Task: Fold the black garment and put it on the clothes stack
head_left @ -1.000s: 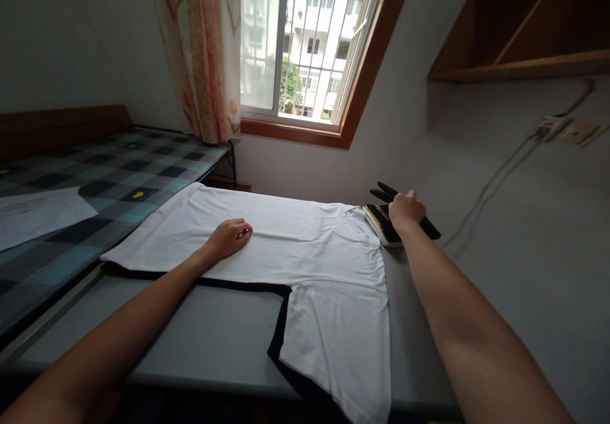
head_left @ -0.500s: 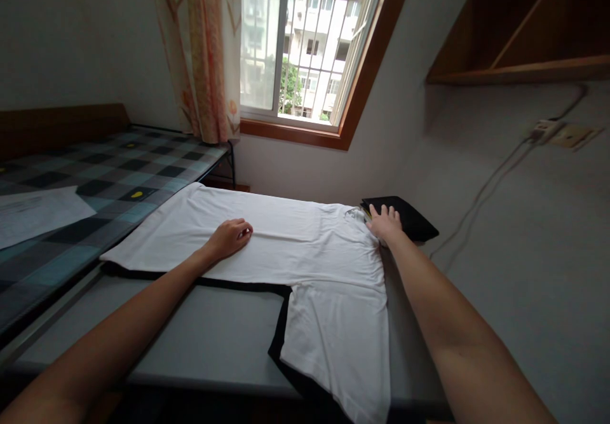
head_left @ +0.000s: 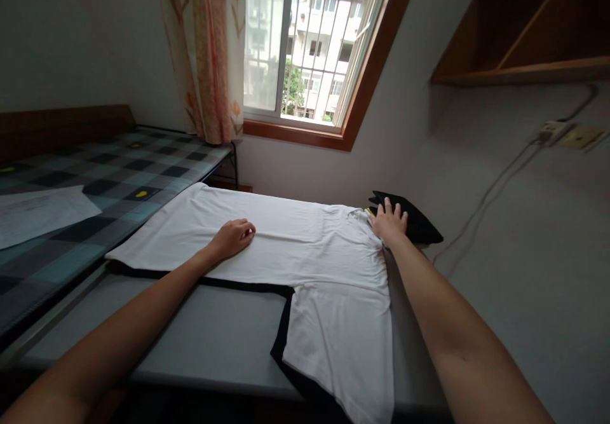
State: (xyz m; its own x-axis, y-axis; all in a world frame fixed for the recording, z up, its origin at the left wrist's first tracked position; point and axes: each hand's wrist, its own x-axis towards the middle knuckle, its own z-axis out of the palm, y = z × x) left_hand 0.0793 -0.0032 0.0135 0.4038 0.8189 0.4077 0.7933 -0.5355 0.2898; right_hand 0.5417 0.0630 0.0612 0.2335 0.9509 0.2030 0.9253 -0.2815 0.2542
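Observation:
A white shirt [head_left: 267, 220], with black fabric showing along its near edge, lies spread over a grey table [head_left: 214, 335]. My left hand [head_left: 233, 238] rests on the middle of the shirt, its fingers curled together; whether they pinch any fabric is too small to tell. At the gathered, wrinkled collar end is my right hand [head_left: 389, 222], fingers spread, touching the edge of the shirt and a black flat item [head_left: 419, 224]. A bit of yellow shows beside its fingers. One sleeve of the shirt hangs toward the near table edge.
A bed with a checked cover [head_left: 109, 170] stands at the left, with a paper sheet [head_left: 42, 214] on it. Behind are a curtain [head_left: 210, 55] and a barred window [head_left: 314, 49]. On the right wall are a wooden shelf [head_left: 524, 71] and a socket with cables [head_left: 553, 131].
My right hand has shifted slightly, its fingers raised more over the black item, whose upper flap now stands more apart. My left hand stays on the shirt. The view has moved slightly.

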